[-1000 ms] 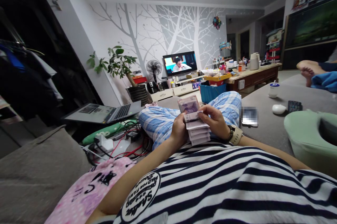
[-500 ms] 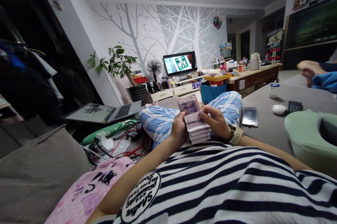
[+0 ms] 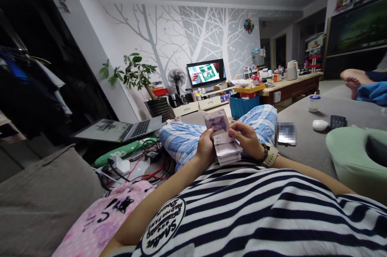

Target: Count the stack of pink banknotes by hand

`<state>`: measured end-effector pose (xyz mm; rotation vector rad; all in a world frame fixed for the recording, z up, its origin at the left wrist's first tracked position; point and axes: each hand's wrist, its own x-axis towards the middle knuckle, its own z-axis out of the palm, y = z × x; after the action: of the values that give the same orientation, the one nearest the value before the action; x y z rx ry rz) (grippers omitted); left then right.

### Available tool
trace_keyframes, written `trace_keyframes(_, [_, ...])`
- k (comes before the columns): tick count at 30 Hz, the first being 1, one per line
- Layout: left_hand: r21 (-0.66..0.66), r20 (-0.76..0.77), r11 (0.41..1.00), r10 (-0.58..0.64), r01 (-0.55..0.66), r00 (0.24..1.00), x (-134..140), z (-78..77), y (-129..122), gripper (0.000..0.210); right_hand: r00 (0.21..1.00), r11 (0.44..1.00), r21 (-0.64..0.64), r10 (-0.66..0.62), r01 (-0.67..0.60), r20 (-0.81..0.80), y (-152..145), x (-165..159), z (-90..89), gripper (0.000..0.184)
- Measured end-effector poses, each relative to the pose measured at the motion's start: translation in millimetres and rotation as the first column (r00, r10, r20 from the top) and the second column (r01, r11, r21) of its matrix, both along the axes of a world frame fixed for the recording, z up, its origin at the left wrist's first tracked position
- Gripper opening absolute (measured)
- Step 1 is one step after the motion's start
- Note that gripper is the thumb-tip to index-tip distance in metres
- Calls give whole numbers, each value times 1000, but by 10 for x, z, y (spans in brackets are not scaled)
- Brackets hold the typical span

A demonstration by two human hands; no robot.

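A stack of purple-pink banknotes [image 3: 218,121] is held upright over my lap. My left hand [image 3: 206,144] grips the stack from its left side, thumb on the front. My right hand [image 3: 246,138] pinches the edge of a note at the right of the stack, thumb and fingertips together. Below the grip, several folded-down notes [image 3: 228,153] hang fanned toward my striped shirt. A watch and a dark bracelet sit on my right wrist. How many notes are held cannot be told.
On the grey sofa to the right lie a phone [image 3: 286,133], a white mouse [image 3: 320,125], a small keyboard [image 3: 338,122], a lidded cup [image 3: 314,103] and a green neck pillow [image 3: 347,148]. An open laptop [image 3: 117,130] and tangled cables [image 3: 151,172] are at left. Another person's foot [image 3: 352,86] rests at far right.
The folded-down notes below my fingers have shifted, with their fan closer together. Both hands stay in nearly the same place on the stack.
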<state>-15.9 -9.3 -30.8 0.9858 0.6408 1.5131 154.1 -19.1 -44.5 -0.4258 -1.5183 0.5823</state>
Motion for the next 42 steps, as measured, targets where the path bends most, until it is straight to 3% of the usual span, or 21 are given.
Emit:
trace_keyframes(8, [-21,-22,1000,-5,5,1000,35,-3,-25,36,1000,1000,-12,-24,24,11,30,-10,-33,67])
trace_keyframes(15, [-26,-1,1000,-8,8,1000,9,-66,70,42,999,999,-11,-42,42,-8,66,-11,-42,84])
trace_keyframes(19, [-12,-20,999,-39,39,999,-31,-85,48,32,992,990,-92,-114,109,-49,131,-25,-53,78])
trace_keyframes(24, [-33,-27,998,-47,46,999,-11,-47,-37,28,991,983,-152,-116,105,-67,202,-55,-82,74])
trace_keyframes(33, [-48,16,998,-38,39,999,72,-2,-97,24,984,975,-175,-156,140,-83,246,-70,-100,74])
trace_keyframes(42, [-101,32,994,-30,33,999,87,-31,1,15,988,978,-186,-117,97,-100,208,-78,-83,69])
